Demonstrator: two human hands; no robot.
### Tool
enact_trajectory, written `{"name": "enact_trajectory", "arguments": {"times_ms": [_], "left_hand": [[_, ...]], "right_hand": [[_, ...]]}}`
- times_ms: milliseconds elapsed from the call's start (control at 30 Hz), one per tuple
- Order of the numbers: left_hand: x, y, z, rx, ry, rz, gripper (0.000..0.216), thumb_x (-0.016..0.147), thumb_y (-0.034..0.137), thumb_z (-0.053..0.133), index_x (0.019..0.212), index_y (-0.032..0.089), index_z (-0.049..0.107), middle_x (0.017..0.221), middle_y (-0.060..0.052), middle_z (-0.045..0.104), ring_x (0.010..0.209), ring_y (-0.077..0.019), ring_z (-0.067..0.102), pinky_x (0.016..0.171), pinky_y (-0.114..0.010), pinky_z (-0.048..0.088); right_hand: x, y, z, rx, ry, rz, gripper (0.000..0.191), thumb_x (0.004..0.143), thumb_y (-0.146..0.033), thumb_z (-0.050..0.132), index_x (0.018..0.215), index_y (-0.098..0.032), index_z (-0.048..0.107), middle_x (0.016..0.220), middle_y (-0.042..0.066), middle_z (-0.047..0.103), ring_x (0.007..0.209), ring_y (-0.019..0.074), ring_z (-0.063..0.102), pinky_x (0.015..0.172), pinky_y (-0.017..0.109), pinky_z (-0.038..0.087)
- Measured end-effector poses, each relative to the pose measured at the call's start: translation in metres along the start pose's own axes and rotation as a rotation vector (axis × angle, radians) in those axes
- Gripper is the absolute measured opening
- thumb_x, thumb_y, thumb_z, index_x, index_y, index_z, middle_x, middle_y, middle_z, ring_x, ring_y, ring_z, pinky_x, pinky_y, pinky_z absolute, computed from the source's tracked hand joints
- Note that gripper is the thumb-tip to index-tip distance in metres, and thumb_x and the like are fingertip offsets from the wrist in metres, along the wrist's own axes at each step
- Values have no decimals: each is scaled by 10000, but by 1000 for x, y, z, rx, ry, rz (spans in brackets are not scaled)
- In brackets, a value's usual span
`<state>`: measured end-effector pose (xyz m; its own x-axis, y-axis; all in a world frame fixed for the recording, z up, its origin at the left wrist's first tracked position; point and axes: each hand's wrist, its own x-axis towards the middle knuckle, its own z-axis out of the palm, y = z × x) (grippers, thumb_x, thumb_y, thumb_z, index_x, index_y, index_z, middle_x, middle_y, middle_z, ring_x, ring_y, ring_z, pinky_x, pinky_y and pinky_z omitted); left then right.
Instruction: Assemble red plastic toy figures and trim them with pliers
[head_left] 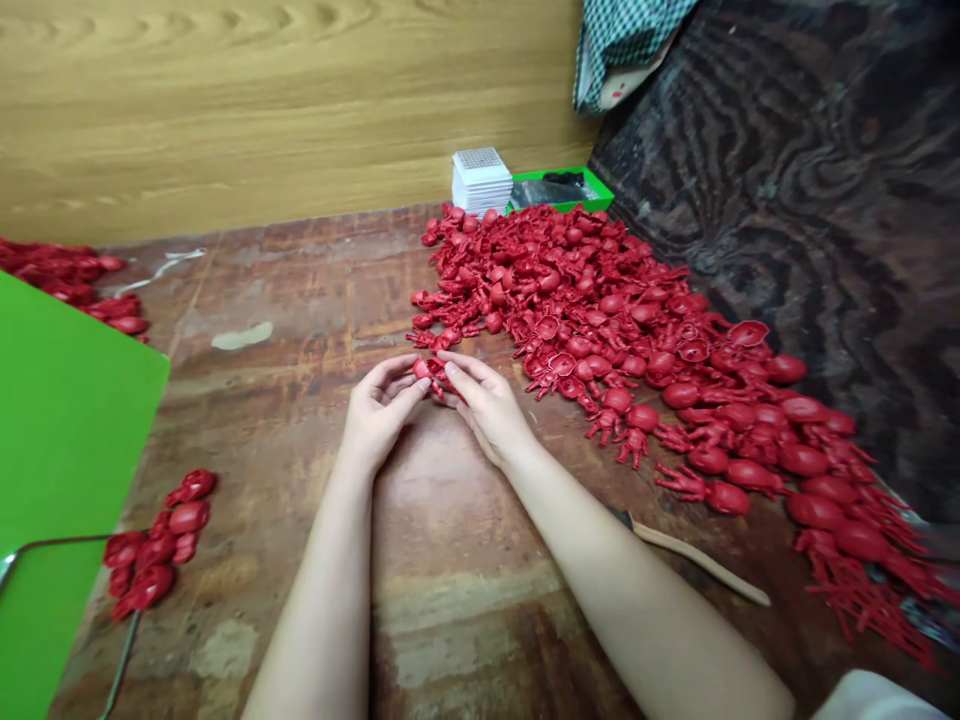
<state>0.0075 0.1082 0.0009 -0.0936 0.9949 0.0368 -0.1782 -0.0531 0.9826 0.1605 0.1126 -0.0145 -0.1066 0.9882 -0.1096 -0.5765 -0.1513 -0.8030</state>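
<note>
My left hand point(377, 408) and my right hand point(486, 408) meet over the middle of the table. Between their fingertips is a small red plastic figure part point(421, 370), pinched by thumb and fingers on both sides. Whether it is one part or two pressed together I cannot tell, as the fingers cover much of it. Just beyond and to the right spreads a large heap of red plastic figure parts point(577, 290), with rounded shells and thin limb-like pieces. A smaller cluster of red parts point(161, 540) lies at the left.
A tool with a pale curved handle point(701, 555) lies beside my right forearm. At the back stand a stack of white cards or trays point(481, 185) and a green tray point(600, 190). A green panel point(67, 400) and metal rod point(124, 660) are at left; a dark board point(795, 200) borders the right.
</note>
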Motion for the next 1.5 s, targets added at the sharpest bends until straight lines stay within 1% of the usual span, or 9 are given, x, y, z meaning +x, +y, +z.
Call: {"name": "enact_trajectory", "arguments": {"times_ms": [200, 367, 567, 733, 900, 1033, 1233, 1367, 1500], "left_hand": [[-1, -2, 0, 9, -7, 19, 448, 742, 445, 974, 1069, 178, 824, 1064, -103, 846, 930, -235, 807, 929, -404, 673], [0, -4, -2, 10, -37, 22, 479, 761, 459, 962, 1132, 194, 817, 1174, -113, 850, 1060, -276, 813, 983, -435, 671], [0, -5, -4, 2, -78, 7, 484, 792, 458, 942, 1194, 220, 817, 1266, -110, 835, 1071, -273, 822, 907, -381, 693], [0, -5, -3, -12, -102, 15, 464, 798, 430, 943, 1194, 221, 826, 1202, -100, 854, 1030, -254, 830, 894, -357, 690], [0, -3, -1, -61, -115, -9, 473, 770, 395, 970, 1188, 222, 832, 1190, -99, 859, 1069, -263, 830, 917, -347, 686], [-2, -1, 0, -78, -109, -24, 490, 737, 365, 991, 1178, 218, 838, 1186, -102, 861, 1069, -270, 833, 926, -356, 691], [-2, -2, 0, -80, -105, -25, 480, 742, 354, 988, 1175, 211, 839, 1170, -101, 865, 1015, -258, 844, 910, -353, 697], [-2, -2, 1, -91, -105, -25, 473, 748, 348, 984, 1177, 211, 839, 1162, -98, 868, 990, -247, 847, 903, -347, 701], [-2, 0, 1, -65, -100, -33, 496, 733, 363, 990, 1178, 206, 836, 1175, -103, 864, 1019, -272, 842, 935, -397, 703]], "right_hand": [[0, 1, 1, -3, -5, -10, 473, 691, -446, 983, 1092, -274, 800, 1124, 18, 840, 1038, 206, 775, 951, 369, 638], [0, 2, -2, -4, -2, -10, 447, 733, -461, 955, 1106, -272, 797, 1142, 21, 849, 1062, 212, 786, 954, 368, 640], [0, 1, -5, 9, 3, -30, 388, 772, -453, 929, 1094, -284, 795, 1110, 5, 855, 1013, 202, 799, 933, 372, 652], [2, 3, -6, -20, -6, -45, 413, 797, -489, 903, 1134, -292, 770, 1141, 12, 848, 1056, 217, 801, 948, 399, 658], [3, 3, -7, -25, 9, -67, 428, 804, -491, 889, 1151, -285, 746, 1172, 25, 843, 1115, 229, 793, 968, 408, 658], [3, 3, -7, -19, 16, -71, 422, 801, -478, 887, 1149, -284, 748, 1158, 20, 841, 1079, 224, 797, 950, 408, 663], [2, 3, -6, 20, 13, -84, 389, 780, -436, 903, 1111, -276, 776, 1092, 3, 849, 971, 202, 802, 888, 378, 670], [2, 2, -6, -25, 11, -76, 398, 797, -465, 890, 1130, -285, 768, 1113, 10, 848, 1045, 221, 797, 924, 400, 666], [3, 3, -7, -56, 3, -72, 411, 797, -486, 896, 1137, -295, 768, 1137, 8, 843, 1066, 219, 791, 935, 397, 666]]}}
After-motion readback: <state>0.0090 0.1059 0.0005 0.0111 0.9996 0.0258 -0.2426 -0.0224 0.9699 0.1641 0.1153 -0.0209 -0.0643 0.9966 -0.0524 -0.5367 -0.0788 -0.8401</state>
